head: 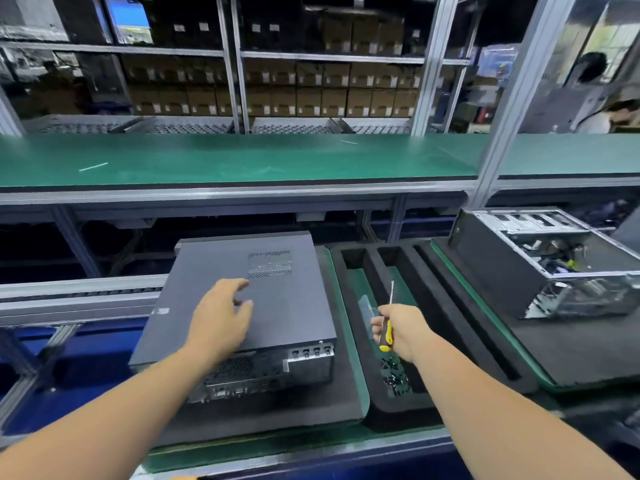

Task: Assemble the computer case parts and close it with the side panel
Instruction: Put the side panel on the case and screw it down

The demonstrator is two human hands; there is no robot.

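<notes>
My left hand [221, 317] hovers over the side panel [277, 299] of the closed computer case [242, 306], fingers loosely spread and gripping nothing; I cannot tell whether the palm touches the panel. The case lies flat on a black foam pad [277, 407], its rear ports facing me. My right hand [398, 330] is wrapped around the yellow-and-black handle of a screwdriver [387, 327], shaft pointing away from me, above a black foam tray [363, 341] with small dark screws [394, 375] in one slot. To the right, a second case [554, 265] sits open on another pad.
</notes>
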